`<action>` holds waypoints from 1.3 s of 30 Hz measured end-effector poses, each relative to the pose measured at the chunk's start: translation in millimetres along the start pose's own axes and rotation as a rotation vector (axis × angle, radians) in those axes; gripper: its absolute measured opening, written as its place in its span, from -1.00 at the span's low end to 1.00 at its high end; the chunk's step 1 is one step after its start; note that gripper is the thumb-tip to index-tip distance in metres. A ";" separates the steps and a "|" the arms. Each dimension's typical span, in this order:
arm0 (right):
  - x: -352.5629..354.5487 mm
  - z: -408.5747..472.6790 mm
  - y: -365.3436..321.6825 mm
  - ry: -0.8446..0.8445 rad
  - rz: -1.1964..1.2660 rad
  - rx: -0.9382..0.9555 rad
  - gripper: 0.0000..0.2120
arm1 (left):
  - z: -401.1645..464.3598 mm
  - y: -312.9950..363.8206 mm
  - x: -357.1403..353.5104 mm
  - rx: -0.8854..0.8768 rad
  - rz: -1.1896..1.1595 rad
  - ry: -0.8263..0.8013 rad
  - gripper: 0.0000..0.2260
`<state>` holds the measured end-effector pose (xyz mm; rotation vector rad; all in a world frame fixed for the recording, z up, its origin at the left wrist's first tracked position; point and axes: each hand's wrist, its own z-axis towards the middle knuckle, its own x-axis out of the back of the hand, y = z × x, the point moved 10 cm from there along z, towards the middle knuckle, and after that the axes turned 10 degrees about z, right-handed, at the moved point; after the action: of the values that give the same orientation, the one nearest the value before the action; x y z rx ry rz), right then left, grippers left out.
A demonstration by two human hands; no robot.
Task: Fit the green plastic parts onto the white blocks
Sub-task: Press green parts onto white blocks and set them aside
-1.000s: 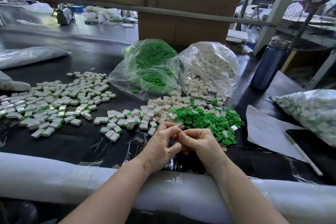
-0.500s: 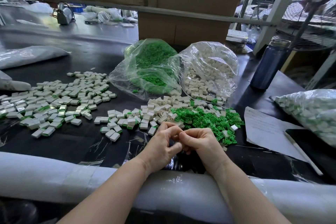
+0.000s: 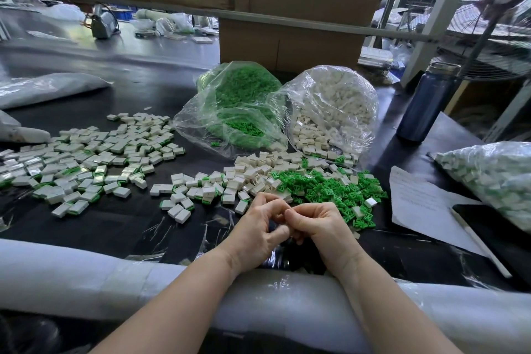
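Observation:
My left hand [image 3: 258, 234] and my right hand [image 3: 319, 225] meet fingertip to fingertip just above the black table, near its front edge. Both have their fingers curled inward. Whatever lies between them is hidden by the fingers. Just beyond the hands lies a loose heap of green plastic parts [image 3: 324, 190], and to its left a heap of white blocks [image 3: 258, 169]. Fitted white-and-green pieces [image 3: 86, 164] are spread over the left of the table. Behind them stand an open clear bag of green parts [image 3: 241, 106] and an open clear bag of white blocks [image 3: 330, 106].
A white padded roll [image 3: 86, 276] runs along the table's front edge under my forearms. At right lie a sheet of paper [image 3: 422, 204], a pen [image 3: 479, 244], a filled bag of pieces [image 3: 494, 178] and a dark blue bottle [image 3: 425, 103]. Cardboard boxes [image 3: 287, 37] stand at the back.
Both hands have stayed in the same spot; only the fingers have shifted slightly against each other.

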<state>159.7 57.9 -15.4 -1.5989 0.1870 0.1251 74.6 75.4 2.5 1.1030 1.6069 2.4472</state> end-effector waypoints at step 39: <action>-3.2 1.3 2.9 -0.047 0.077 -0.012 -0.74 | -0.9 3.0 1.3 0.008 -0.021 0.007 -0.78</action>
<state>156.1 59.2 -17.7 -1.6000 0.2123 0.2237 74.1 73.7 5.4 1.0742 1.6231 2.4366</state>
